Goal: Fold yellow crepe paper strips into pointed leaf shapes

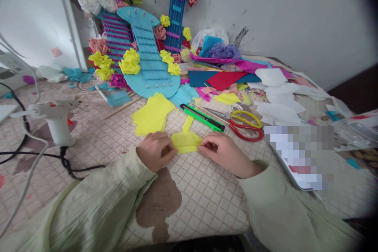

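Between my two hands lies a small piece of yellow crepe paper [186,141], with a crease running along its lower edge. My left hand [156,150] pinches its left end and my right hand [218,150] pinches the right end, both low over the patterned tablecloth [203,189]. Just beyond my left hand is a stack of yellow paper sheets [152,112]. A green utility knife [203,118] rests behind the held paper, across a narrow yellow strip [188,123]. Scissors with red and yellow handles [246,126] lie past my right hand.
At left a white glue gun [57,122] stands among cables [66,161]. Harp-like cardboard shapes with paper flowers, one of them light blue [147,55], lean at the back wall. White paper scraps [280,98] and a pixelated flat device [298,161] are at right.
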The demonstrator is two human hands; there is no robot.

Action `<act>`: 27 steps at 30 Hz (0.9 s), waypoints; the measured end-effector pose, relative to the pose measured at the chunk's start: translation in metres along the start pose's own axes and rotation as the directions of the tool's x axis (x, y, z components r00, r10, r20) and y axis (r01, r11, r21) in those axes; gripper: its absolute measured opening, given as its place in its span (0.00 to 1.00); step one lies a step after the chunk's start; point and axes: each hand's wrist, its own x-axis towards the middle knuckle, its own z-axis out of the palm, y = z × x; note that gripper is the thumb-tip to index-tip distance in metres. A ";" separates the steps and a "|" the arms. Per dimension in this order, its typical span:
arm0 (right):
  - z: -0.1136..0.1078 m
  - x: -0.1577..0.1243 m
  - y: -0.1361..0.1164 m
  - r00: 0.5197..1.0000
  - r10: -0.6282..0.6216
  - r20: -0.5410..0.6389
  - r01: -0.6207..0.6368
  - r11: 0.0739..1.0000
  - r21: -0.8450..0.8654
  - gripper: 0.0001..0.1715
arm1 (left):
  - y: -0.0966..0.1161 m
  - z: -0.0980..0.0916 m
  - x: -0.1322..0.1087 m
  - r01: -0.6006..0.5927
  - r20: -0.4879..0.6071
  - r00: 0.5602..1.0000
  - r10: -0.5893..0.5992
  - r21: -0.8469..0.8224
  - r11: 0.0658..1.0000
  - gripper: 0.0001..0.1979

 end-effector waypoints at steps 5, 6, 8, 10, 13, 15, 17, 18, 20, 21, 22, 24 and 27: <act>0.001 0.002 0.000 1.000 -0.002 0.012 0.003 0.999 -0.037 0.08 | -0.001 0.001 -0.001 0.028 -0.002 1.000 -0.028 -0.016 0.999 0.11; 0.001 0.002 -0.001 1.000 -0.003 0.010 0.004 0.999 -0.049 0.08 | -0.001 0.001 -0.001 0.026 0.001 1.000 -0.026 -0.015 1.000 0.11; 0.002 0.003 -0.001 1.000 -0.005 0.003 0.005 0.997 -0.077 0.09 | 0.000 0.001 -0.001 0.024 -0.004 1.000 -0.024 -0.015 1.000 0.11; 0.003 0.003 -0.002 1.000 -0.006 -0.001 0.005 0.995 -0.100 0.10 | 0.000 0.000 -0.001 0.025 -0.003 1.000 -0.025 -0.017 1.000 0.11; 0.003 0.004 -0.003 1.000 0.001 -0.003 -0.001 0.994 -0.111 0.11 | 0.001 -0.001 0.000 0.038 0.010 0.999 -0.038 -0.016 0.999 0.11; 0.003 0.004 -0.003 1.000 0.006 -0.003 -0.006 0.994 -0.111 0.12 | 0.002 -0.001 0.000 0.053 0.006 0.999 -0.053 -0.011 0.999 0.11; 0.003 0.005 -0.003 1.000 0.009 -0.006 -0.010 0.993 -0.115 0.13 | 0.002 -0.001 0.001 0.066 0.000 0.998 -0.066 -0.013 0.998 0.10; 0.004 0.005 -0.002 1.000 0.011 -0.007 -0.011 0.993 -0.117 0.13 | 0.002 -0.001 0.001 0.070 0.000 0.998 -0.070 -0.017 0.997 0.10; 0.004 0.005 -0.002 1.000 0.011 -0.014 -0.012 0.993 -0.121 0.14 | 0.003 -0.002 0.002 0.072 0.004 0.997 -0.072 -0.028 0.997 0.10; 0.005 0.005 -0.002 1.000 0.010 -0.019 -0.012 0.993 -0.121 0.14 | 0.003 -0.002 0.002 0.072 0.006 0.997 -0.072 -0.033 0.997 0.10; 0.005 0.005 -0.002 1.000 0.010 -0.023 -0.012 0.993 -0.121 0.14 | 0.003 -0.002 0.002 0.072 0.005 0.997 -0.072 -0.035 0.997 0.10; 0.005 0.005 -0.002 1.000 0.011 -0.027 -0.014 0.993 -0.121 0.14 | 0.002 -0.002 0.002 0.071 -0.001 0.997 -0.071 -0.033 0.997 0.10; 0.005 0.005 -0.003 0.999 0.017 -0.029 -0.020 0.992 -0.126 0.13 | 0.001 -0.001 0.001 0.064 -0.028 0.998 -0.064 -0.013 0.998 0.10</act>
